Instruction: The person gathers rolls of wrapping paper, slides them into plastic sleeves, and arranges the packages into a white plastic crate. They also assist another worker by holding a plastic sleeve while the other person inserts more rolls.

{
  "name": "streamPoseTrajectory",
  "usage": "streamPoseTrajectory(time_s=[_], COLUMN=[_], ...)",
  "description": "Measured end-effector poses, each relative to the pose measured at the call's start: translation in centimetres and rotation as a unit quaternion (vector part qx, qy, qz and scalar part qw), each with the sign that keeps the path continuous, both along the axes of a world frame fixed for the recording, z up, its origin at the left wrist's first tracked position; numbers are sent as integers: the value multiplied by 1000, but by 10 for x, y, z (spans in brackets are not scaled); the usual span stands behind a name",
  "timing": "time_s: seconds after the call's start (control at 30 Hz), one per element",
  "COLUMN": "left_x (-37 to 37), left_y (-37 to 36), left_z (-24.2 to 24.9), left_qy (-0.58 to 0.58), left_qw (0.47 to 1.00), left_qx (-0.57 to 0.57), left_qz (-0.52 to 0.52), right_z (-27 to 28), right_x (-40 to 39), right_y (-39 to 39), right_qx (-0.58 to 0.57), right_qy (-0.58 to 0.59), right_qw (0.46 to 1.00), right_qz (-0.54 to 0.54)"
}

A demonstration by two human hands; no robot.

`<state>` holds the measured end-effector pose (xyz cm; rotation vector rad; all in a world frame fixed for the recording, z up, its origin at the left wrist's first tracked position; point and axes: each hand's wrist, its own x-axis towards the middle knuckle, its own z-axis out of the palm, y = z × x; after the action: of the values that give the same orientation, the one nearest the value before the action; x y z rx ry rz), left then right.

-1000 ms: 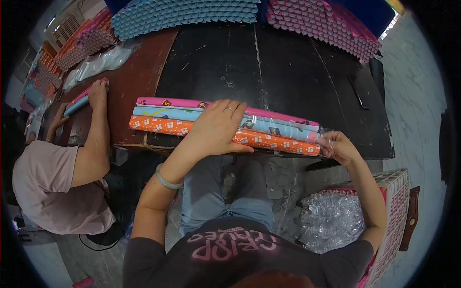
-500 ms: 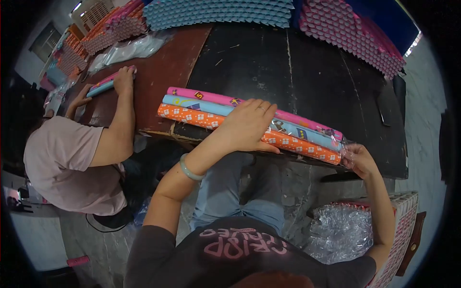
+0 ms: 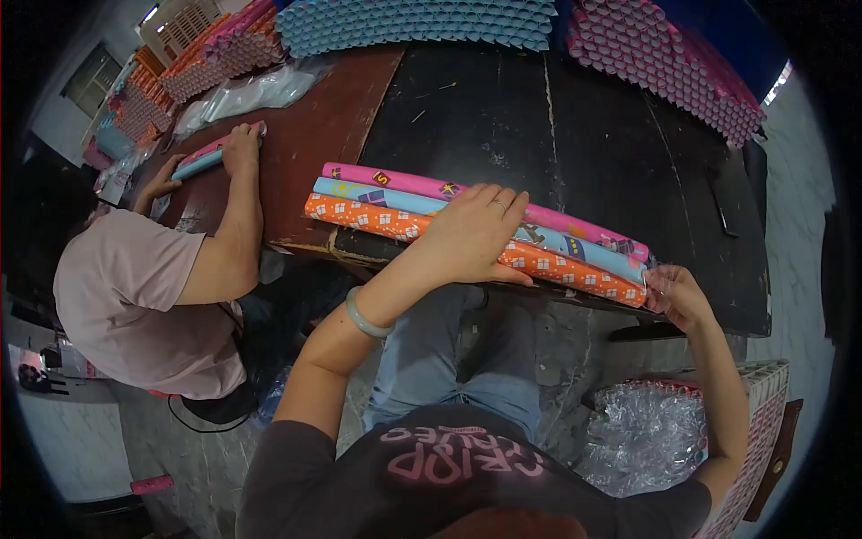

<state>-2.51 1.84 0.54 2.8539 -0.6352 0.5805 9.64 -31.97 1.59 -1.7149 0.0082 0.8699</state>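
Three rolls lie side by side along the front edge of the black table: a pink roll (image 3: 575, 227), a light blue roll (image 3: 409, 200) and an orange roll (image 3: 359, 214) with white gift prints. Clear film shows at their right end. My left hand (image 3: 476, 232) lies across the middle of the rolls, fingers over the pink one and thumb along the orange one. At the right end, my right hand (image 3: 675, 295) pinches the clear film beside the roll ends.
Stacks of blue rolls (image 3: 413, 22) and pink rolls (image 3: 664, 72) stand along the table's back. At left, a co-worker (image 3: 144, 296) handles pink and blue rolls. A hooked tool (image 3: 724, 214) lies at the right. Crumpled clear film (image 3: 642, 436) fills a box below.
The whole view has shifted slightly, with the scene a little further right. Both hands keep nearly the same place on the rolls and film.
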Motion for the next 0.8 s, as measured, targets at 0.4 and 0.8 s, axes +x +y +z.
streamPoseTrajectory(time_s=[0.4,0.8], left_x=[1,-1], left_y=[2,2], left_z=[-5,-5], left_qy=[-28,-7], left_qw=[1000,1000], left_qx=[1,-9], left_qz=[9,3], right_z=[-3,-5], right_x=[-4,-11], right_y=[-18,-10], right_qx=[-4,23], right_qy=[-19,-18], right_qw=[993,997], right_qz=[115,73])
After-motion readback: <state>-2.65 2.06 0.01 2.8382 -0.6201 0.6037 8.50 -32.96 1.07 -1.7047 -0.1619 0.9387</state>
